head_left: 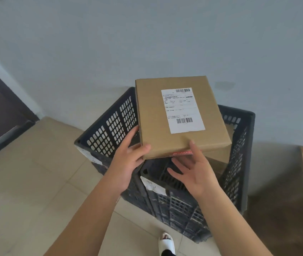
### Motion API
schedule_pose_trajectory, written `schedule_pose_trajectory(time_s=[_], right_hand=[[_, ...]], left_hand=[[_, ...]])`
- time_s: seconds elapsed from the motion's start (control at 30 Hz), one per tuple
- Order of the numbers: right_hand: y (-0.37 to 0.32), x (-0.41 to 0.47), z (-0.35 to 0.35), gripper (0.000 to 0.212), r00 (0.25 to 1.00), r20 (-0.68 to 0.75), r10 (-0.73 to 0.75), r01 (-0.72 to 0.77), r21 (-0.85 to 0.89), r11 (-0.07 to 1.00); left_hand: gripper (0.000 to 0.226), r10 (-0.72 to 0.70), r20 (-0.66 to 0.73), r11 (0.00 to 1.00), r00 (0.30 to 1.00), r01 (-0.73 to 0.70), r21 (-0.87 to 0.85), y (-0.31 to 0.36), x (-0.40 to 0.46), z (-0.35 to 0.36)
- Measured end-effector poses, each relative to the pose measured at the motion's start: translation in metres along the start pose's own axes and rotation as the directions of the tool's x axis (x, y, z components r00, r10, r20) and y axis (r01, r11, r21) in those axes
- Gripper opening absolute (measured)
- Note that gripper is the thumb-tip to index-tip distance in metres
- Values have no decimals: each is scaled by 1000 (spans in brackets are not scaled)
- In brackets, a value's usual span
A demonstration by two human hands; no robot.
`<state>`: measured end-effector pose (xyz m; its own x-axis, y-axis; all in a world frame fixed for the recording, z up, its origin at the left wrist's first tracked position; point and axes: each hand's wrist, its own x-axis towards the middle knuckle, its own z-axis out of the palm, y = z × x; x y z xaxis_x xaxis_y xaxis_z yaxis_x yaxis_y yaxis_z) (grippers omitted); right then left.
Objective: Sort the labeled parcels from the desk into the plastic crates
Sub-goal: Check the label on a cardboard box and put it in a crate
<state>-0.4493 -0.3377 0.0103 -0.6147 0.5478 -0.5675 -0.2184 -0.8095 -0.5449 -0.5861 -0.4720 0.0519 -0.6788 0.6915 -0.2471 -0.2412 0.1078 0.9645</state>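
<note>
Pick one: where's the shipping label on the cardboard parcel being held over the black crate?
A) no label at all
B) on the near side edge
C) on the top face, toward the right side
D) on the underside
C: the white shipping label with two barcodes lies flat on the top face of the cardboard parcel, right of its middle, above the black crate.

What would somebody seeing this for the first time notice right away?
The brown cardboard parcel with a white shipping label, held in mid-frame over a black plastic crate. The left hand grips its near left corner, and the right hand touches its near edge with fingers spread. The crate stands on a pale tiled floor against a grey wall.
</note>
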Motion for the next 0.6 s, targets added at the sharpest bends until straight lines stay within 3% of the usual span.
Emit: schedule_pose_trajectory(time_s=[0.07,0.2,0.33,0.6], right_hand=[[-10,25,6,41,999,-38,-12,14,34,999],[-17,59,7,59,993,-118,-18,31,107,994],[-17,81,-6,64,976,-219,-13,52,175,983],[-28,123,-35,65,898,-437,-41,147,211,966]], left_hand=[[68,-16,42,999,999,15,33,6,33,2],[67,-55,163,991,985,34,128,7,83,6],[81,-155,253,953,955,77,293,-3,124,2],[120,-301,186,695,935,81,715,-63,201,-7]])
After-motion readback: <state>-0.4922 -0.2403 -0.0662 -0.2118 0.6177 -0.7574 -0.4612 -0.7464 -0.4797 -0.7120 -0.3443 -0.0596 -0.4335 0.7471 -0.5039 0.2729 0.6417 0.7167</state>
